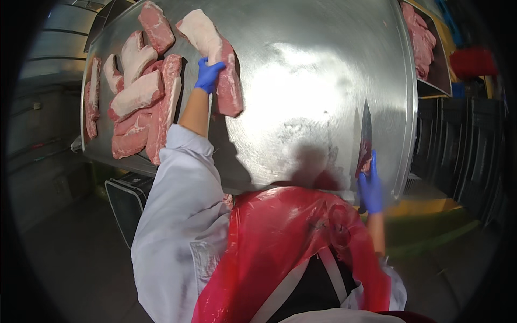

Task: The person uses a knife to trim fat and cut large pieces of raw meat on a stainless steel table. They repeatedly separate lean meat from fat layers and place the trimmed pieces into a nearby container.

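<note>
My left hand (pixel 208 75), in a blue glove, is closed on the left edge of a long slab of raw meat (pixel 229 81) with a pale fat layer at its far end. The slab lies at the upper middle of the steel table (pixel 301 134). Near the table's right front edge, my right hand (pixel 370 185), also gloved in blue, grips a knife (pixel 367 129). Its long blade points away from me, and a small scrap of meat (pixel 367 163) seems to cling near the handle. The handle is mostly hidden by my fingers.
Several raw meat pieces (pixel 137 96) are piled at the table's left side. Beyond the right edge stands a bin of meat (pixel 419 40), with stacked dark crates (pixel 468 151) nearer me. A black container (pixel 125 202) sits below the left front edge.
</note>
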{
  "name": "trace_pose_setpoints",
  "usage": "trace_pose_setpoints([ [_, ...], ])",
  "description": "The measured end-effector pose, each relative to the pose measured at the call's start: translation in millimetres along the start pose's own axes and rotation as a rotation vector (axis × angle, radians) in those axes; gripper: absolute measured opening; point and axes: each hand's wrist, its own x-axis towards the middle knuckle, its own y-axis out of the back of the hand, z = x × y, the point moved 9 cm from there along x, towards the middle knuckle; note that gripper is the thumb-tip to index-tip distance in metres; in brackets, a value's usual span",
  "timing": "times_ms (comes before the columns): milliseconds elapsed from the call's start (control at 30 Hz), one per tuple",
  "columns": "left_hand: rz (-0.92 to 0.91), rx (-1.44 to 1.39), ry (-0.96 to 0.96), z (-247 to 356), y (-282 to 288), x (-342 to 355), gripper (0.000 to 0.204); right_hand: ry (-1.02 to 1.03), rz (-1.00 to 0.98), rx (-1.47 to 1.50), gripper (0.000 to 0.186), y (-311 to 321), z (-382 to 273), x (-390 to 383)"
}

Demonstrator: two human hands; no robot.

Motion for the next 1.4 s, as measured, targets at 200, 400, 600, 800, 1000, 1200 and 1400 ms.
trace_pose_setpoints([
  [200, -0.158, -1.235, 0.253, -26, -55, -108, 0.063, -0.137, -0.034, 0.197, 0.085, 22, 27, -13],
  [400, -0.283, -0.735, 0.343, -4, -106, -209, 0.059, -0.070, -0.008, 0.253, 0.083, 49, 46, -9],
  [600, 0.108, 0.508, -0.382, 42, -78, -255, 0.044, -0.049, -0.102, 0.297, 0.083, 43, 39, 13],
  [800, 0.066, 1.027, -0.559, 114, -142, -294, 0.038, 0.078, -0.275, 0.198, 0.080, -6, -8, 58],
  [1000, 0.036, 1.142, -0.421, 110, -166, -272, 0.015, 0.166, -0.392, 0.268, 0.080, -71, -59, 104],
  [1200, 0.049, 0.928, -0.391, 104, -150, -266, 0.023, 0.258, -0.469, 0.281, 0.081, -149, -90, 129],
  [1400, 0.041, 0.765, -0.434, 98, -142, -267, 0.019, 0.291, -0.469, 0.205, 0.080, -187, -110, 144],
])
